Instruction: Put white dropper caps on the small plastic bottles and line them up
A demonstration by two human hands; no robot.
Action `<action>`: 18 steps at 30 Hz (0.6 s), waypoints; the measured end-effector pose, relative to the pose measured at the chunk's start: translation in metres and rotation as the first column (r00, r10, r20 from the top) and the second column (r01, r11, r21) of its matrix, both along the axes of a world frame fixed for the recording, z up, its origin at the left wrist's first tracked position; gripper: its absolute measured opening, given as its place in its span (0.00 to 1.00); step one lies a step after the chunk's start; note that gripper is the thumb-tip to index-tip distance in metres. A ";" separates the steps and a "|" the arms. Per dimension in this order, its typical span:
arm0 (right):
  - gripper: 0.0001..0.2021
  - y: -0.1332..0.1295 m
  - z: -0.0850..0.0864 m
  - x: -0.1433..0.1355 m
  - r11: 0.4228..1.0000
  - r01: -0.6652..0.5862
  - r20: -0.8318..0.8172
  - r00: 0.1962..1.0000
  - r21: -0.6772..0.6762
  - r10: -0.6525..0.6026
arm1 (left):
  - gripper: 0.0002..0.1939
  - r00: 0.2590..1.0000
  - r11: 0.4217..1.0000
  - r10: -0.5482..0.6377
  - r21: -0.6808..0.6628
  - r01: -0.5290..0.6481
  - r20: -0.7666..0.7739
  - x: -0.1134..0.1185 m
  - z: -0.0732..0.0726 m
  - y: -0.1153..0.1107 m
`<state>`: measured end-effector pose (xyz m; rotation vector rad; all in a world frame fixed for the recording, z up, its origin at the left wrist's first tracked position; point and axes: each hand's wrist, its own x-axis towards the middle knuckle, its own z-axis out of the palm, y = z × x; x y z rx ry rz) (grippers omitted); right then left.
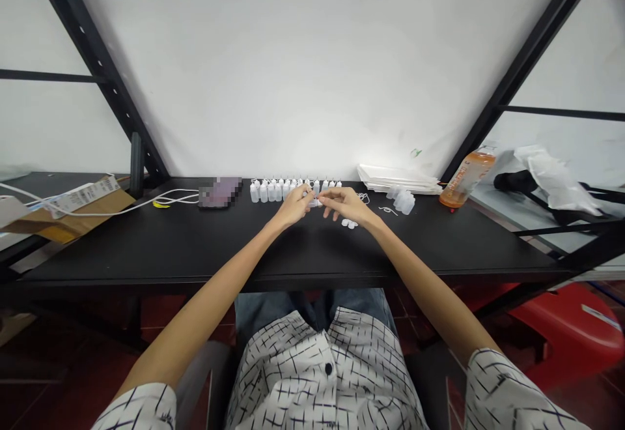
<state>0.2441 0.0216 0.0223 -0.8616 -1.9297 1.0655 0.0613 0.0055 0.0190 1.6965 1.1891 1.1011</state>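
Observation:
My left hand [294, 206] is closed round a small whitish dropper bottle [314, 202], mostly covered by the fingers. My right hand [347, 203] meets it from the other side, thumb and forefinger pinched at the bottle's end; whatever is between those fingertips is too small to make out. Its other fingers are loosely curled. Just behind the hands, a row of small white dropper bottles [271, 191] stands upright along the wall. Several little white caps [349, 223] lie on the black table below my right hand.
Right of the hands lie clear plastic bottles [404, 202], a thin white strip [388, 210] and stacked white sheets [398, 179]. An orange bottle [467, 179] leans by the frame. Leftward are a phone [221, 193], white cable [178, 195] and cardboard box [73, 212].

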 end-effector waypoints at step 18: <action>0.25 0.007 -0.014 -0.013 0.999 -0.036 -0.019 0.999 -0.018 0.036 | 0.11 0.986 0.960 0.049 0.280 -0.002 -0.162 -0.005 -0.005 0.003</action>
